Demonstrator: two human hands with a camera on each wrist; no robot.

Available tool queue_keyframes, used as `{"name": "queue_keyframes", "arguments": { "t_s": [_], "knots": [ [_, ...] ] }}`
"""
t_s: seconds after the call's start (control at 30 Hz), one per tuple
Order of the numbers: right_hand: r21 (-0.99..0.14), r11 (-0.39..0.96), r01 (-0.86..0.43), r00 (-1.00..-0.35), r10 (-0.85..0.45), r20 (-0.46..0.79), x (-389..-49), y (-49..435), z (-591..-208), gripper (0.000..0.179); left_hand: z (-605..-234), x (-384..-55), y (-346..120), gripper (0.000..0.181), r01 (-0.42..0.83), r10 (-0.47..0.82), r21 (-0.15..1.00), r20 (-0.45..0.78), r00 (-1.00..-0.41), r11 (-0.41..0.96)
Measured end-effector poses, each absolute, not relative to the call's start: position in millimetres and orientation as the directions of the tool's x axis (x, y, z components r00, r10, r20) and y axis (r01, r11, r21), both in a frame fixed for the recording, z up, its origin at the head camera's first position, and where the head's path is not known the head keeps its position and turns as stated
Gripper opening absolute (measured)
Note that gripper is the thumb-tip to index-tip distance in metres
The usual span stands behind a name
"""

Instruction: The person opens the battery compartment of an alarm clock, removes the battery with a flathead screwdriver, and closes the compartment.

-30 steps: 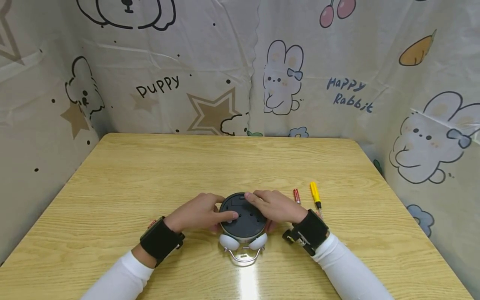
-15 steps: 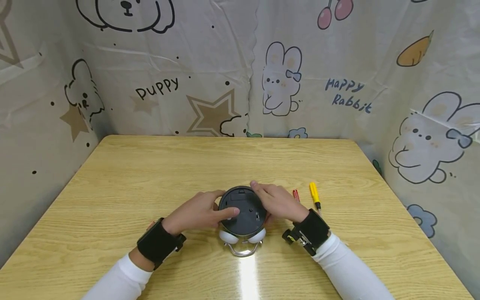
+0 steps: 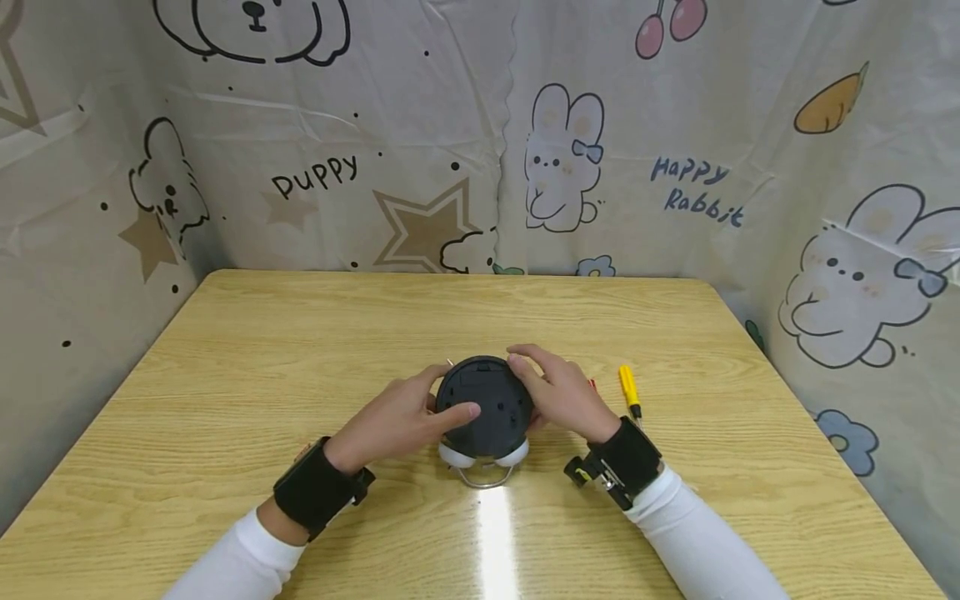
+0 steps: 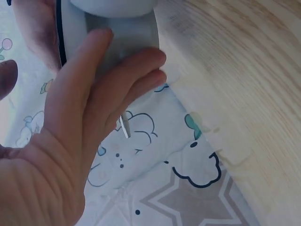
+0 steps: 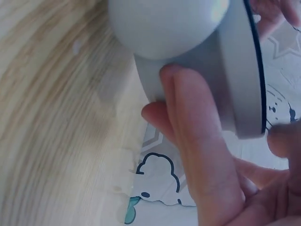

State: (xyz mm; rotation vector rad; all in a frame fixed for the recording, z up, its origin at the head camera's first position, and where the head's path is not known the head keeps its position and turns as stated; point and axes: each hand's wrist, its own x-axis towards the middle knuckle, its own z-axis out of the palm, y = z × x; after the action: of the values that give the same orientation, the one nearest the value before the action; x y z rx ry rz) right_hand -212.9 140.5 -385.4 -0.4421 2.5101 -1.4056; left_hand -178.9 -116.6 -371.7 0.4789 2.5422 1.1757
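A twin-bell alarm clock (image 3: 495, 429) is held between both hands over the table, its black back facing the head camera. Its white bells and wire handle (image 3: 486, 483) point toward the person. My left hand (image 3: 401, 418) grips the left side, thumb lying across the back plate. At the right, my right hand (image 3: 567, 397) holds the rim, thumb at the far right edge. The left wrist view shows the left fingers against the clock's pale side (image 4: 136, 35). In the right wrist view, right fingertips press the casing below a round bell (image 5: 169, 23).
A yellow-handled screwdriver (image 3: 628, 385) lies on the wooden table (image 3: 315, 325), right of the right hand. A red battery (image 3: 593, 384) is mostly hidden behind that hand. Fabric with cartoon prints (image 3: 420, 108) surrounds the table's back and sides.
The clock has been tilted and shifted away from the person, so the bells and handle look shorter. The right thumb has slid off the back plate to the rim.
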Motion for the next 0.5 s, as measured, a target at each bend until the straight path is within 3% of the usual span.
{"name": "queue_keyframes", "arguments": {
  "t_s": [0.23, 0.5],
  "knots": [
    [-0.878, 0.472, -0.076, -0.966, -0.254, -0.053, -215.2, 142.0, -376.7, 0.063, -371.4, -177.2, -112.8, 0.083, 0.204, 0.379, 0.813, -0.023, -0.925, 0.546],
    [-0.914, 0.403, -0.042, -0.981, -0.192, -0.040, -215.0, 143.4, -370.0, 0.061, -371.1, -173.3, -107.1, 0.072, 0.211, 0.317, 0.857, 0.060, -0.947, 0.469]
  ]
}}
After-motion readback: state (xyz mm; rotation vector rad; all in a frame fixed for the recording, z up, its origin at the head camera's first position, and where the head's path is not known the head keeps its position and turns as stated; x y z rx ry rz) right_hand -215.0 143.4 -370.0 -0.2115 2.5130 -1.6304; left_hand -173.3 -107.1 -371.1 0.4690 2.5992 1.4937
